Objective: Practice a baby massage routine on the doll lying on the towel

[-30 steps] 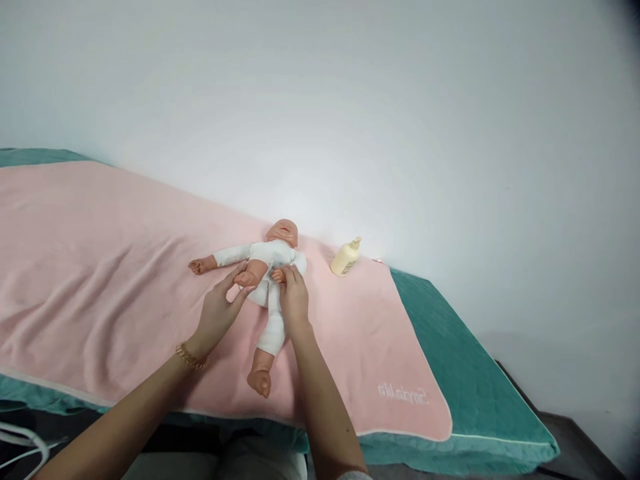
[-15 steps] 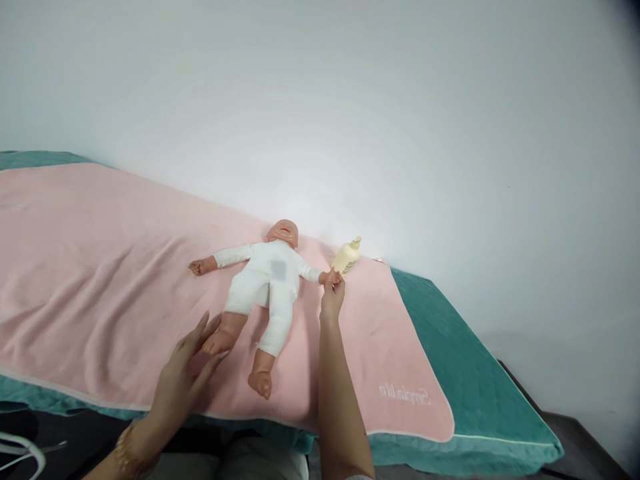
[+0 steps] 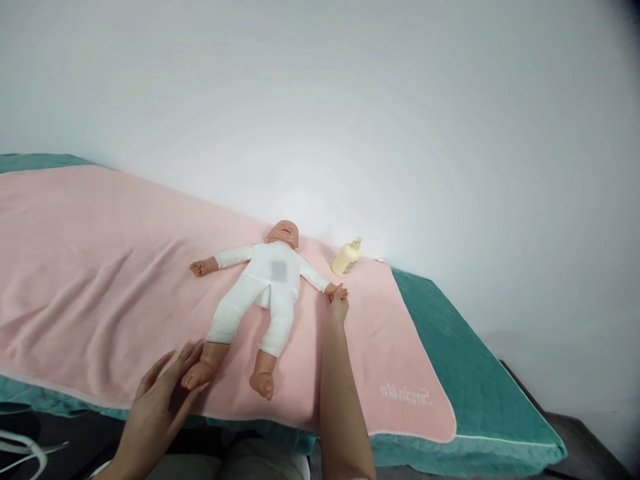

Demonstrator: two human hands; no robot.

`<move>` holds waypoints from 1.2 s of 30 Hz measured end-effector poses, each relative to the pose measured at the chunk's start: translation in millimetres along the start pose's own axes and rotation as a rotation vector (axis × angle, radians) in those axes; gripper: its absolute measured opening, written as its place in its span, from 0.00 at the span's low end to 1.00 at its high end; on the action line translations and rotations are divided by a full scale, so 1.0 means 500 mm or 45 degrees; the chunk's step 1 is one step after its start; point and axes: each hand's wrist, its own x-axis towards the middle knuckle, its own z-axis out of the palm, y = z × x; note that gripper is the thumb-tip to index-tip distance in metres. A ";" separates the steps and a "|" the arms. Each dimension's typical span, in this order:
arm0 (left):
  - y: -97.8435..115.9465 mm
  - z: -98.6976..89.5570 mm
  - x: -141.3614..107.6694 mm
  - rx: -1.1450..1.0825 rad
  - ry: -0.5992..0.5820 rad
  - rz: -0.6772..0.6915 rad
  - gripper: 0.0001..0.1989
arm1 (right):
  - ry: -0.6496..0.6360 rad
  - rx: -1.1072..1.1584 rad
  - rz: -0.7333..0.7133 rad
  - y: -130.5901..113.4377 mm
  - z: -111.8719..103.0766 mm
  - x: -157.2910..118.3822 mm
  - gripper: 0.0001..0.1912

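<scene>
A baby doll in a white body suit, with a grey square patch on its chest, lies on its back on a pink blanket. My right hand pinches the doll's hand, holding that arm out to the right. My left hand is curved around the doll's foot at lower left, fingers above it and thumb below. The foot hides part of that grip. A pale yellow pump bottle stands just beyond my right hand.
The blanket covers a green padded bed against a white wall. White lettering marks the blanket's near right corner. At bottom left is a white curved frame beside the bed.
My left hand has moved down and left with the doll's foot, so that leg is straighter. My right hand has shifted slightly down and right with the doll's hand, showing more of the bottle.
</scene>
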 end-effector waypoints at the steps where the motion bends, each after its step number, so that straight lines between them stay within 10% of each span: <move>1: 0.002 0.001 0.001 -0.004 0.005 0.015 0.33 | 0.023 -0.020 0.012 -0.003 0.001 -0.002 0.25; 9: 0.024 0.007 0.077 -0.126 0.078 -0.009 0.33 | 0.058 -0.150 -0.114 -0.074 0.041 -0.043 0.27; 23: 0.067 0.062 0.295 -0.686 0.053 -0.679 0.35 | -0.697 -0.636 -0.888 -0.091 0.139 -0.107 0.18; 36: 0.060 0.078 0.318 -0.696 0.032 -0.622 0.33 | -0.779 -0.720 -0.900 -0.074 0.148 -0.115 0.19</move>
